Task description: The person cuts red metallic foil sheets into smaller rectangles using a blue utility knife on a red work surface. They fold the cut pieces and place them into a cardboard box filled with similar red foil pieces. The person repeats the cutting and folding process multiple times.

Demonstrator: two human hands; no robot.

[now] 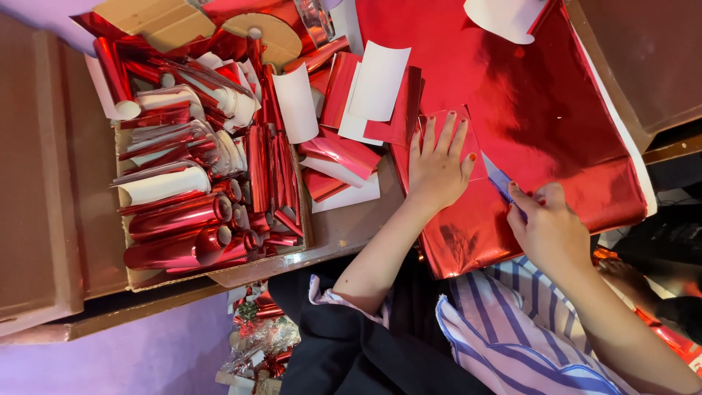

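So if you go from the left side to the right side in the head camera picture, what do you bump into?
Cardboard box of rolled red foil pieces → loose red-and-white cut pieces → left hand flat on the foil → right hand with a blue tool → big red foil sheet.

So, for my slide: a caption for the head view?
Left hand flattens red foil sheet; right hand holds a blade.
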